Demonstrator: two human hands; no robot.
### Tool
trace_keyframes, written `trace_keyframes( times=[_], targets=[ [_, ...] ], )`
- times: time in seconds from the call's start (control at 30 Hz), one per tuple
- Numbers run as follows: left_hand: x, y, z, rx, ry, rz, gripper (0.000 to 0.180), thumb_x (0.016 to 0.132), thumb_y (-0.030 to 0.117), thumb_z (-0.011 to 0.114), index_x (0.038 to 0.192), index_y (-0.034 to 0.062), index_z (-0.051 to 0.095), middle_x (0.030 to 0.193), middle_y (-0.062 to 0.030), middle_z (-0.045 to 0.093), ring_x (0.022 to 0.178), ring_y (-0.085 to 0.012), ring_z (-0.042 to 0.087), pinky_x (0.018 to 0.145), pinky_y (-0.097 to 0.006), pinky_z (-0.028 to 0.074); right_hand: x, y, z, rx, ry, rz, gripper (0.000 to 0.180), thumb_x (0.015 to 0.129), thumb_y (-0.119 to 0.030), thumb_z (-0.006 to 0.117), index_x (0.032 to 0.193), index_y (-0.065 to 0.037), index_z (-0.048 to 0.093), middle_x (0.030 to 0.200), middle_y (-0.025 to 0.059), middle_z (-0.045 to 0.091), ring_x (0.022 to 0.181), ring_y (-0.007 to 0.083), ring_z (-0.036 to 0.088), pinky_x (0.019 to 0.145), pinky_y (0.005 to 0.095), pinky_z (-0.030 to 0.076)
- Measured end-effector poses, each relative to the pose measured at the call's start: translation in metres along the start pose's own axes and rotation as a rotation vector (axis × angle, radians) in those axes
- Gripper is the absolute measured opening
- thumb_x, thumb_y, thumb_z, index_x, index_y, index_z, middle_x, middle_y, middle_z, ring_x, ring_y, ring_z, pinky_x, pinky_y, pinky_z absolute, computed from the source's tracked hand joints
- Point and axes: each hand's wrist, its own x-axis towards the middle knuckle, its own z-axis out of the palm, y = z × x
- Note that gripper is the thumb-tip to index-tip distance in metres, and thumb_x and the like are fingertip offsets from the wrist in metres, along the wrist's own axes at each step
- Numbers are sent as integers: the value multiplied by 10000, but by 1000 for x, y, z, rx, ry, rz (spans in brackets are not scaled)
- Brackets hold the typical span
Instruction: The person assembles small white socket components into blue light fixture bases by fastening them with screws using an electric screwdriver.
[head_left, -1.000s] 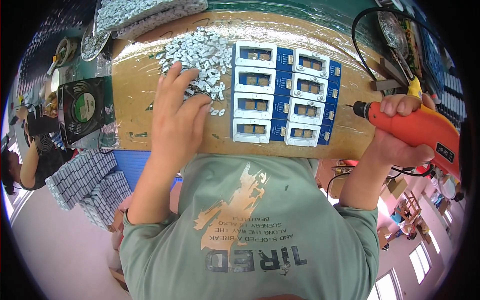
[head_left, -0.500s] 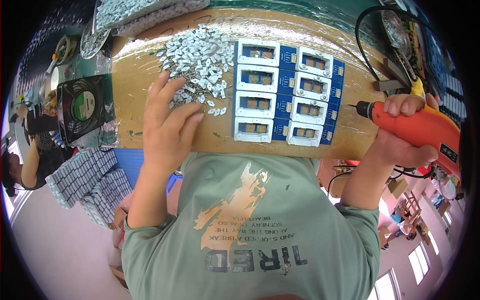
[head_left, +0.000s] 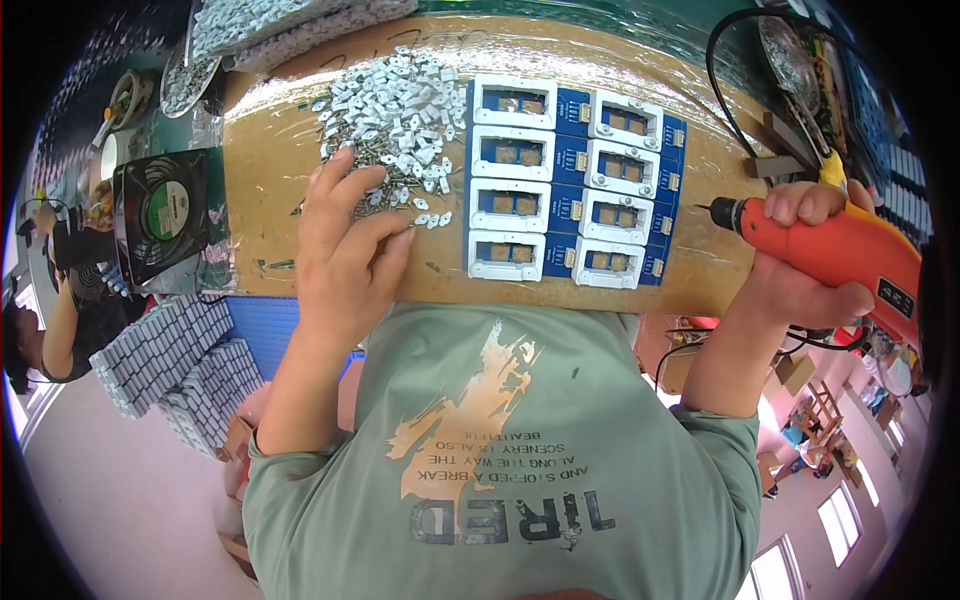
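My left hand (head_left: 345, 235) rests at the near edge of a pile of small white plastic pieces with thin metal screws (head_left: 395, 120). Its fingers are apart and bent, thumb and forefinger tips close together, and no piece shows between them. My right hand (head_left: 800, 270) is wrapped round a red electric screwdriver (head_left: 830, 245), its black chuck and bit pointing left toward the boards. Between my hands lie blue circuit boards (head_left: 572, 155) in two columns, carrying several white rectangular frames (head_left: 512, 128). Small round fittings sit on some right-column frames.
A black fan (head_left: 165, 215) stands at the left, near stacked white parts (head_left: 175, 350). Bagged white pieces (head_left: 290, 30) lie at the back. At the right are a black cable (head_left: 715, 90), a yellow-handled tool (head_left: 832, 172) and dark blocks (head_left: 780, 160). Another person (head_left: 50, 330) sits far left.
My left hand has shifted slightly right and nearer me along the pile's edge. My right hand and the electric screwdriver have barely moved.
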Motion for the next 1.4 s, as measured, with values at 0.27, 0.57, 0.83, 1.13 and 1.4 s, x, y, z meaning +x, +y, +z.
trace_keyframes(
  times=[0.27,0.57,0.83,1.13,1.4],
  targets=[
    [7,4,0,-10,-27,51,142,737,19,757,852,53,681,1246,-136,606,1323,-397,481,1088,-519,390,0,-1,1,-6,3,-15,1045,777,-801,602,1357,50,428,929,120,594,757,252,590,698,371,498],
    [13,9,-1,21,-57,46,113,731,39,747,819,53,677,1226,-121,610,1311,-397,484,1102,-571,364,0,-2,-1,-21,8,-10,1061,767,-807,607,1352,60,427,928,122,593,752,249,587,694,370,500],
    [14,10,-2,30,-76,33,123,731,28,745,829,56,677,1224,-121,609,1316,-394,482,1107,-579,356,0,0,3,9,18,-35,1039,779,-787,612,1361,55,438,915,125,589,746,256,583,697,370,500],
    [18,12,0,43,-102,23,140,730,16,748,853,50,692,1215,-128,610,1309,-394,488,1107,-560,366,0,-2,0,19,20,-35,1042,766,-787,624,1364,49,452,903,127,587,752,256,580,699,368,500],
    [17,13,0,74,-47,51,150,742,12,746,878,53,697,1242,-148,601,1304,-423,484,1093,-537,379,-6,-1,1,-113,-21,-42,1014,784,-811,574,1391,-10,442,953,98,576,820,254,568,778,422,470]
  ],
)
